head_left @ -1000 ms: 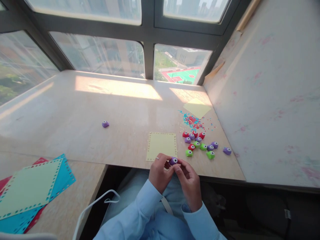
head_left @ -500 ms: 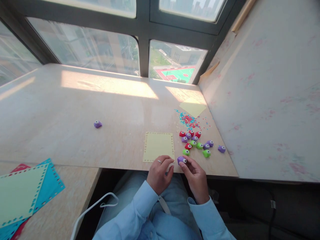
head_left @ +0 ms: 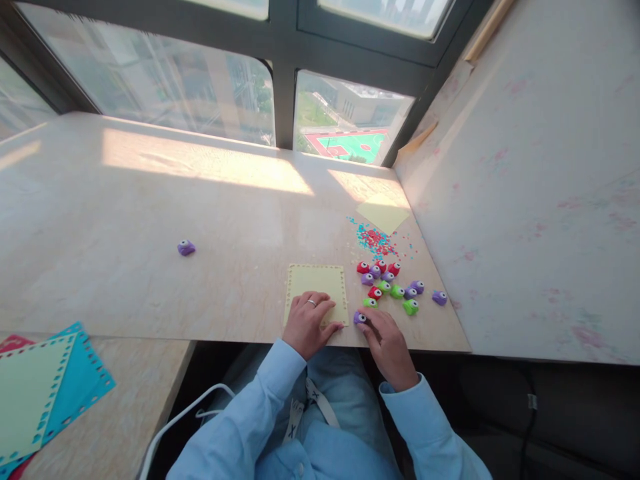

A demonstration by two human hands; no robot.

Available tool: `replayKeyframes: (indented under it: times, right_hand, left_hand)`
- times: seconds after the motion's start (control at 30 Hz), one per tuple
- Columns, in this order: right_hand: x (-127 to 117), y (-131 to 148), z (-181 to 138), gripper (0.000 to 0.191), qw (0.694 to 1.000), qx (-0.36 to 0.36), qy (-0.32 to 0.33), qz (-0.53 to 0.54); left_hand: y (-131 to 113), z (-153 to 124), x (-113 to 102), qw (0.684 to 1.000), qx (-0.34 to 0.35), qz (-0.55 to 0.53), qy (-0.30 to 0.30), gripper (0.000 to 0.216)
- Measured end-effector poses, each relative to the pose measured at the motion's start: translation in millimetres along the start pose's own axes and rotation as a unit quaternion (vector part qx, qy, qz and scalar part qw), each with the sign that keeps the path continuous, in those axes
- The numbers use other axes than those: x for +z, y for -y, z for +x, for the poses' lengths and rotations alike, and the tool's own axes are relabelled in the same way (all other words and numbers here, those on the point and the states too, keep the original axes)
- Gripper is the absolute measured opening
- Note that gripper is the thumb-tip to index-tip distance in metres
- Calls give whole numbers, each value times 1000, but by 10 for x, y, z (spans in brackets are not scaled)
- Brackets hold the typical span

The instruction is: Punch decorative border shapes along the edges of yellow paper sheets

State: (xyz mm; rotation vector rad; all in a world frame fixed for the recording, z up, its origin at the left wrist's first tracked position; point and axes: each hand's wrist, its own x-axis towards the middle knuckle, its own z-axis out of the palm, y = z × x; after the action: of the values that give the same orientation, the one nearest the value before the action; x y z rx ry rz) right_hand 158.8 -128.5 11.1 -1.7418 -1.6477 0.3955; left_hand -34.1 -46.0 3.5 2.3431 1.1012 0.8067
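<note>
A pale yellow paper sheet (head_left: 316,280) with small shapes punched along its edges lies near the front of the ledge. My left hand (head_left: 309,323) rests on its lower part, fingers bent and apart from the thumb, which lies by the front edge. Just right of the sheet's near right corner, my right hand (head_left: 387,343) grips a small purple craft punch (head_left: 359,318) between thumb and fingers. Behind that hand sits a cluster of craft punches (head_left: 385,287) in red, purple and green.
Red and blue paper bits (head_left: 375,241) are heaped behind the cluster, beside another yellow sheet (head_left: 384,217). A lone purple punch (head_left: 187,247) stands to the left. Punched blue (head_left: 85,393) and yellow sheets (head_left: 30,393) overlap at far left. A papered wall (head_left: 540,200) bounds the right.
My left hand has moved left and forward onto the sheet, its fingers coming down on it. The purple punch in my right hand has turned slightly and sits lower at the ledge.
</note>
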Motion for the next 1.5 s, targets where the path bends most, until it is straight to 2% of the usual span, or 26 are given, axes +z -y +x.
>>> replayKeyframes:
  times: [0.13,0.27,0.87,1.5]
  right_hand:
    - [13,64,22,29,999,-23,-3,-31]
    - [8,114,43,29,998,-15,-8,-54]
    - [-54,51,136,28,998,-10,37,42]
    - [-51,3,134,30,999,-27,37,16]
  left_hand:
    - [12,-8,5,1000,14,-2,-17,30]
    - [19,-15,3,999,24,-7,-34,25]
    - [5,-29,-25,999,32,-12,-36,18]
    - [8,-32,-26,999,37,-11,-37,16]
